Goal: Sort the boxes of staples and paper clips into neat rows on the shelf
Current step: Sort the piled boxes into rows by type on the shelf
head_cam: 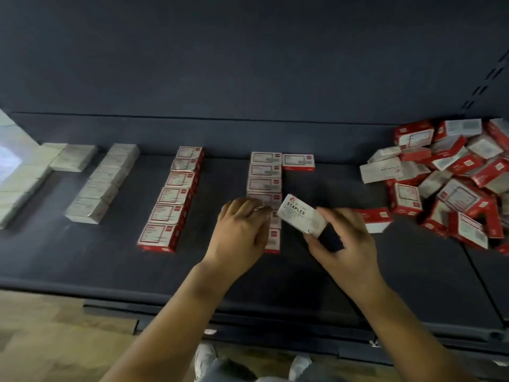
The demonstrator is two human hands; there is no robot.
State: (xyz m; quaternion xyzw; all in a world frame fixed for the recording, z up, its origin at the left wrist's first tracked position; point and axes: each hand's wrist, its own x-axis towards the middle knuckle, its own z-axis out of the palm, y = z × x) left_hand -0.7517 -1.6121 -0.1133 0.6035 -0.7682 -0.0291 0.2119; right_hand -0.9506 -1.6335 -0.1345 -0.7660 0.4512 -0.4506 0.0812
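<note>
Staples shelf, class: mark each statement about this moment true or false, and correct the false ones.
1. The right hand holds a box marked STAPLES. True.
2. The unsorted pile lies at the shelf's left end. False: it lies at the right end.
3. The left hand rests on a row of red-and-white boxes. True.
4. All sorted rows are red. False: the pale rows on the left show no red.
</note>
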